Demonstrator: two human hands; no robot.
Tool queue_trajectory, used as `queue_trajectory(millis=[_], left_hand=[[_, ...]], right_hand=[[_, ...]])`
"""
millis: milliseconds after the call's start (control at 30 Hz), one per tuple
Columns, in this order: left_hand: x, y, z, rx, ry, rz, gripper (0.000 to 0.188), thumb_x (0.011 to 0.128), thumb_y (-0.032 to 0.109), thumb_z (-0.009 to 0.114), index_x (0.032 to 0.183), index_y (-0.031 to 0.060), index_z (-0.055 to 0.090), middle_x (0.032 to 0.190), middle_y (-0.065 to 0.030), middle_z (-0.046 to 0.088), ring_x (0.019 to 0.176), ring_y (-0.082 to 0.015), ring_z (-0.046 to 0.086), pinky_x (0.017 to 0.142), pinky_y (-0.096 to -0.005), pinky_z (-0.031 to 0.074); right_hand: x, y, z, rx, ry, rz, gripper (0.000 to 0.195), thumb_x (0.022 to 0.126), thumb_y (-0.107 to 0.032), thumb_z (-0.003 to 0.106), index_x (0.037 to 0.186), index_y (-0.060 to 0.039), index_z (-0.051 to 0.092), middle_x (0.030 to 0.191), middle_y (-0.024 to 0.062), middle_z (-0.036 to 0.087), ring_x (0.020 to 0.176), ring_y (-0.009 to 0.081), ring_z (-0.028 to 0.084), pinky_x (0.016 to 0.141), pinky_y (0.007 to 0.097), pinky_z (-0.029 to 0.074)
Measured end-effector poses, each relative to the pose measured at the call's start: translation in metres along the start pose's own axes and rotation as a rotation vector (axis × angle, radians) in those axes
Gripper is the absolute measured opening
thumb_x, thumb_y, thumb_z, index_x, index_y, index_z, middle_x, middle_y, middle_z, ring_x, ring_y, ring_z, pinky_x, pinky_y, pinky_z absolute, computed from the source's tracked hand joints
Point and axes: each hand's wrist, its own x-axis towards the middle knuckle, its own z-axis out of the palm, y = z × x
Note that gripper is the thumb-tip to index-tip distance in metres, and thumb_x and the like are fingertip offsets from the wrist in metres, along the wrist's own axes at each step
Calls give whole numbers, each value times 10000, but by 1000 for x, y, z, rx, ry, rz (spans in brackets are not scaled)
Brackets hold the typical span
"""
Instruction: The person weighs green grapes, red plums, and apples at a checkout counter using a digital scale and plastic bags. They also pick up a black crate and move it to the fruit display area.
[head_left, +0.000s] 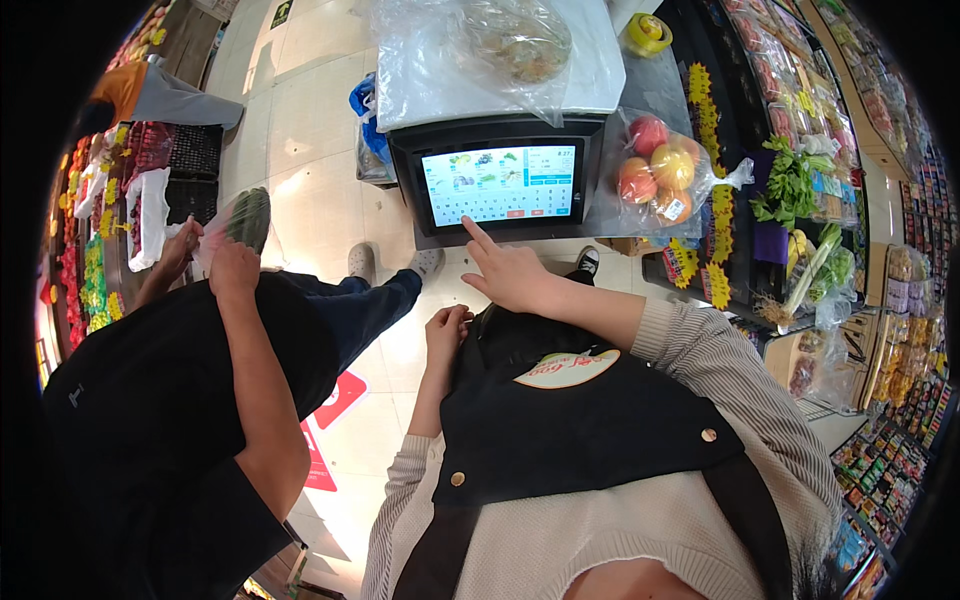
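My right hand (506, 271) reaches up to the touchscreen of a weighing scale (495, 184), its index finger extended at the on-screen keyboard's lower edge; whether it touches cannot be told. The screen shows produce pictures and keys. Beside my black apron (585, 427), my left hand (448, 330) hangs low with its fingers drawn together, partly hidden, and I cannot tell if it holds anything. Behind the screen, a clear plastic bag of produce (517, 45) lies on the white scale top (424, 82). A knotted clear bag of apples (671, 169) rests to the right of the screen.
At left, a person in black (172, 375) holds a clear bag with dark green vegetables (249, 217). A roll of yellow tape (648, 34) sits behind the apples. Celery (795, 180) and leeks (814, 270) lie on the right shelf. Another person's grey-clad leg (184, 97) shows at upper left.
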Motion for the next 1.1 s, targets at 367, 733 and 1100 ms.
queue_trajectory(millis=[367,733,1100], left_hand=[[0,1,3,22,-1,-4,222,886,183,598,961,-23,637,817,-77,670,595,-50,531,531,-168,414],[-2,5,9,42,1,0,239,879,195,609,953,-30,637,813,-93,668,569,-60,507,528,-180,414],[0,10,30,2,55,-27,244,883,190,604,988,-30,624,851,-112,666,652,-110,595,558,-199,455]], right_hand=[[-3,1,-7,13,-12,35,469,900,-376,531,1191,-15,463,1504,185,189,807,317,655,678,422,519],[41,4,-40,-9,227,-10,471,890,-353,566,1166,9,445,1510,158,176,703,327,645,571,417,507],[-38,73,-69,593,381,210,233,894,-252,551,1017,-61,605,875,98,667,720,281,640,653,360,495]])
